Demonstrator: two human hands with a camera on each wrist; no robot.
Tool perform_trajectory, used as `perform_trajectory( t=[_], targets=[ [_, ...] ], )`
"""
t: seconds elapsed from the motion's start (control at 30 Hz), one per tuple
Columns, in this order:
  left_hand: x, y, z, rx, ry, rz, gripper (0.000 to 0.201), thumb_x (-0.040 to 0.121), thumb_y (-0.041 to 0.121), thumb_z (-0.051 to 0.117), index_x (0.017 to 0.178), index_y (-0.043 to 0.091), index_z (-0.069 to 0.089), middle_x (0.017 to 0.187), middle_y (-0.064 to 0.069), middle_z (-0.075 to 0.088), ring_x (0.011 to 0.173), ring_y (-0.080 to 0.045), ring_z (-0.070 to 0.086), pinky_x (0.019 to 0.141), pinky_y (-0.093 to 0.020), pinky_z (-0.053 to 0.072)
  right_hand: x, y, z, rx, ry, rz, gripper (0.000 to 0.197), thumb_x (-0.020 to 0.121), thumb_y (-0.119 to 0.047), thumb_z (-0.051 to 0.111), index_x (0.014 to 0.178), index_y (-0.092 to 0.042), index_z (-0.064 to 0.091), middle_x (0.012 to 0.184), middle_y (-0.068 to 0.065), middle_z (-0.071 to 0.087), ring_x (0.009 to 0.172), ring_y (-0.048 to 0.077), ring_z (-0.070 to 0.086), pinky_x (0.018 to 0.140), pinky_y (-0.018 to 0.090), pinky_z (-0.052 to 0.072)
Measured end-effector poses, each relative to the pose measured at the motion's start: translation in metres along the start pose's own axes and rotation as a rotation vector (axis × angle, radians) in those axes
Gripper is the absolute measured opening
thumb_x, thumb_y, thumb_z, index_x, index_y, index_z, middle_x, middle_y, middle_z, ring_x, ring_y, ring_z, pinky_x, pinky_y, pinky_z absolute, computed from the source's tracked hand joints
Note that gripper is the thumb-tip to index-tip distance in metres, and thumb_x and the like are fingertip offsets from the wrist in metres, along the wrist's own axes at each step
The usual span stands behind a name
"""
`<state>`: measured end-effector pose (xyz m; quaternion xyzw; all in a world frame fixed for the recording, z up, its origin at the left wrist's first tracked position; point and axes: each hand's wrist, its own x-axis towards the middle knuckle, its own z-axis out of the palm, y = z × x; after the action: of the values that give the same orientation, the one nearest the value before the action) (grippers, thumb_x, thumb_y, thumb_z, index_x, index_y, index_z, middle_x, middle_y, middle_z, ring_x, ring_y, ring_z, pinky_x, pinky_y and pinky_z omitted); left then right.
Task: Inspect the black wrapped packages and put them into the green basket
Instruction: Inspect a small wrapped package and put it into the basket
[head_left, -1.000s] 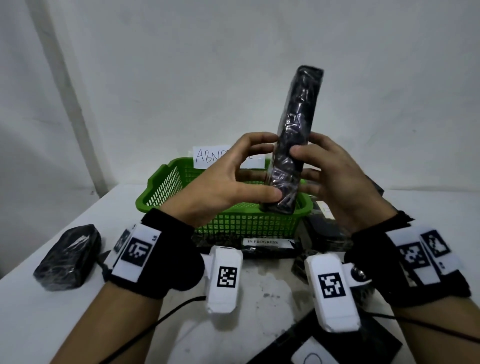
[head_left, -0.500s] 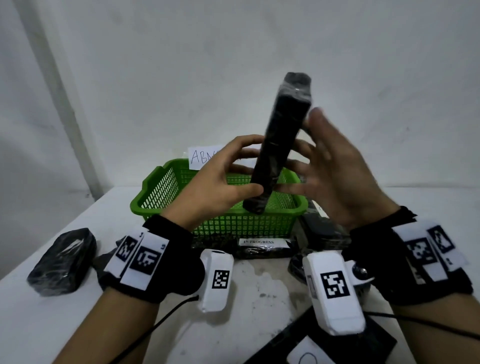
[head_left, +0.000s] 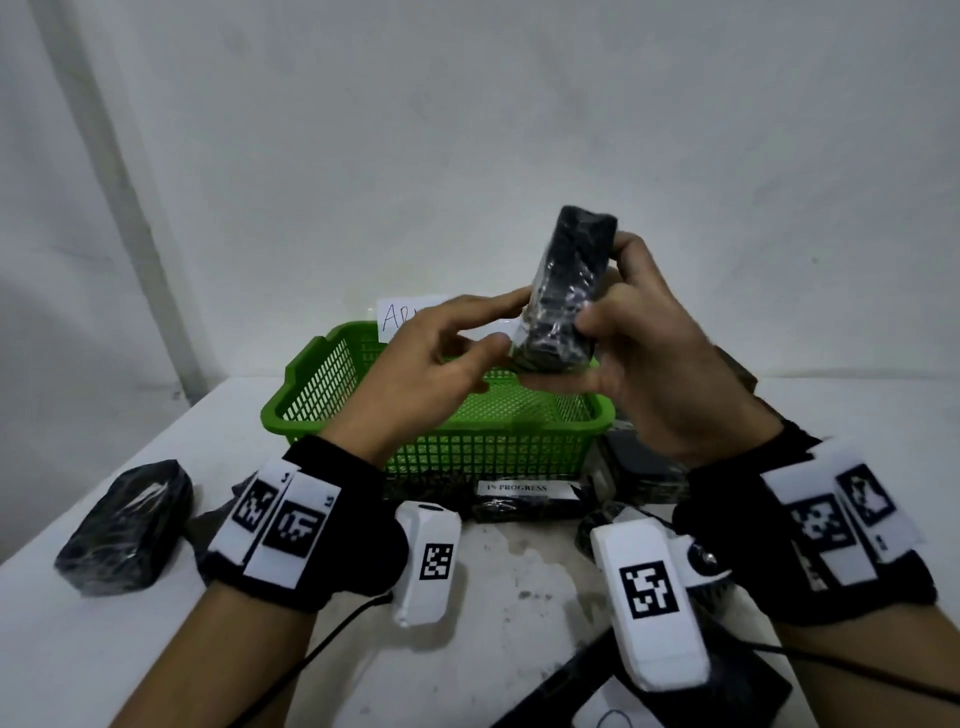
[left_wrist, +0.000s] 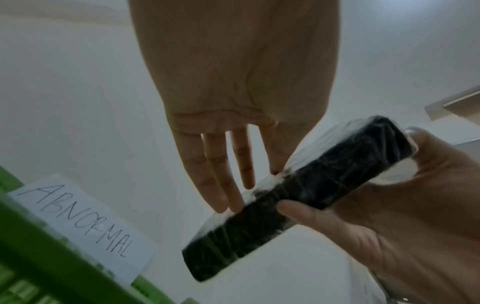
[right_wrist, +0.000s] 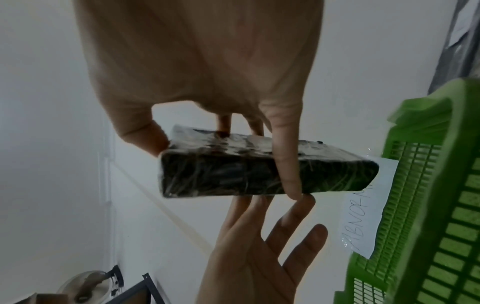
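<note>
A black wrapped package (head_left: 566, 291) is held in the air above the green basket (head_left: 441, 431). My right hand (head_left: 618, 291) grips it, thumb on one end and fingers curled round the far side. In the right wrist view the package (right_wrist: 259, 170) lies across that hand (right_wrist: 233, 123). My left hand (head_left: 498, 322) only touches the package's side with straight fingers, as the left wrist view shows for the hand (left_wrist: 233, 174) and the package (left_wrist: 298, 197). A second black package (head_left: 124, 525) lies on the table at the left.
A paper label reading ABNORMAL (left_wrist: 83, 222) is fixed to the basket's back rim. An IN PROGRESS label (head_left: 519, 488) lies on dark packages in front of the basket. More dark packages (head_left: 644, 467) sit at its right. A white wall stands close behind.
The package has come down and turned from standing tall. My right hand, open half a second ago, now grips it, and my left hand has loosened to a straight-fingered touch.
</note>
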<state>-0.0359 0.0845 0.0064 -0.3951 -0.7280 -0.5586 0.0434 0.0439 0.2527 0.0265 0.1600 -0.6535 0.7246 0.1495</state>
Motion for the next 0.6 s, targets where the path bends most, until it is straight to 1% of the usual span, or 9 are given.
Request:
perform_trajectory(
  t=[0.07, 0.13, 0.2, 0.27, 0.37, 0.43, 0.47, 0.53, 0.6],
  targets=[
    [0.0, 0.0, 0.002, -0.033, -0.02, -0.013, 0.034, 0.1, 0.017, 0.056, 0.13, 0.032, 0.063, 0.133, 0.01, 0.063, 0.106, -0.012, 0.068, 0.078, -0.032, 0.06, -0.001, 0.003, 0.002, -0.067, 0.047, -0.057, 0.043, 0.074, -0.012, 0.053, 0.115, -0.022, 0.048, 0.13, 0.016, 0.052, 0.1, 0.032, 0.067, 0.078, 0.055, 0.061],
    [-0.001, 0.004, 0.002, -0.079, -0.037, -0.016, 0.034, 0.102, 0.017, 0.051, 0.131, 0.033, 0.061, 0.135, 0.01, 0.062, 0.109, -0.01, 0.067, 0.078, -0.032, 0.06, -0.001, 0.008, 0.005, -0.119, 0.085, -0.134, 0.048, 0.073, -0.009, 0.054, 0.119, -0.012, 0.044, 0.117, 0.019, 0.054, 0.086, 0.023, 0.062, 0.068, 0.048, 0.061],
    [-0.002, 0.008, 0.002, -0.137, -0.051, -0.052, 0.034, 0.104, 0.022, 0.045, 0.134, 0.034, 0.06, 0.139, 0.012, 0.058, 0.109, -0.014, 0.067, 0.08, -0.035, 0.061, -0.002, 0.012, 0.008, -0.205, 0.107, -0.224, 0.047, 0.07, -0.006, 0.055, 0.115, -0.011, 0.042, 0.116, 0.014, 0.052, 0.089, 0.018, 0.055, 0.059, 0.03, 0.056],
    [-0.004, 0.017, 0.002, -0.211, -0.068, -0.134, 0.036, 0.103, 0.038, 0.042, 0.134, 0.032, 0.06, 0.14, 0.014, 0.057, 0.099, -0.021, 0.07, 0.075, -0.035, 0.06, -0.002, 0.017, 0.009, -0.274, 0.089, -0.291, 0.047, 0.068, -0.002, 0.055, 0.112, -0.013, 0.04, 0.131, 0.012, 0.047, 0.1, 0.02, 0.052, 0.061, 0.019, 0.05],
    [-0.004, 0.023, 0.0, -0.303, -0.066, -0.24, 0.056, 0.088, 0.064, 0.043, 0.124, 0.027, 0.063, 0.129, 0.007, 0.064, 0.086, -0.02, 0.073, 0.067, -0.032, 0.057, 0.0, 0.023, 0.002, -0.382, -0.065, -0.251, 0.056, 0.069, 0.001, 0.058, 0.119, -0.009, 0.037, 0.141, 0.012, 0.038, 0.124, 0.021, 0.052, 0.077, 0.019, 0.053],
    [-0.004, 0.023, -0.001, -0.348, -0.073, -0.272, 0.056, 0.086, 0.063, 0.056, 0.121, 0.02, 0.061, 0.119, 0.004, 0.068, 0.088, -0.021, 0.074, 0.07, -0.037, 0.059, 0.0, 0.023, -0.003, -0.443, -0.181, -0.176, 0.066, 0.072, -0.009, 0.069, 0.13, -0.013, 0.038, 0.147, 0.008, 0.036, 0.137, 0.02, 0.047, 0.092, 0.022, 0.053],
    [-0.004, 0.022, -0.002, -0.373, -0.077, -0.284, 0.052, 0.085, 0.056, 0.063, 0.119, 0.017, 0.06, 0.111, 0.005, 0.07, 0.088, -0.022, 0.074, 0.073, -0.041, 0.06, 0.0, 0.022, -0.003, -0.423, -0.207, -0.13, 0.07, 0.074, -0.018, 0.073, 0.134, -0.018, 0.039, 0.15, 0.004, 0.038, 0.138, 0.021, 0.047, 0.097, 0.027, 0.052],
    [-0.004, 0.021, -0.002, -0.423, -0.078, -0.288, 0.043, 0.08, 0.04, 0.067, 0.115, 0.016, 0.058, 0.101, 0.006, 0.07, 0.087, -0.021, 0.072, 0.078, -0.044, 0.059, 0.0, 0.02, -0.004, -0.326, -0.154, -0.059, 0.073, 0.081, -0.03, 0.074, 0.143, -0.026, 0.036, 0.14, -0.015, 0.053, 0.127, 0.011, 0.058, 0.096, 0.036, 0.053],
    [-0.004, 0.02, -0.003, -0.4, -0.088, -0.242, 0.042, 0.079, 0.03, 0.069, 0.117, 0.017, 0.056, 0.111, 0.006, 0.068, 0.092, -0.018, 0.072, 0.078, -0.04, 0.061, 0.002, 0.015, -0.004, -0.29, -0.008, -0.016, 0.078, 0.086, -0.045, 0.071, 0.15, -0.036, 0.027, 0.123, -0.039, 0.056, 0.11, -0.01, 0.062, 0.094, 0.038, 0.052]
  ],
)
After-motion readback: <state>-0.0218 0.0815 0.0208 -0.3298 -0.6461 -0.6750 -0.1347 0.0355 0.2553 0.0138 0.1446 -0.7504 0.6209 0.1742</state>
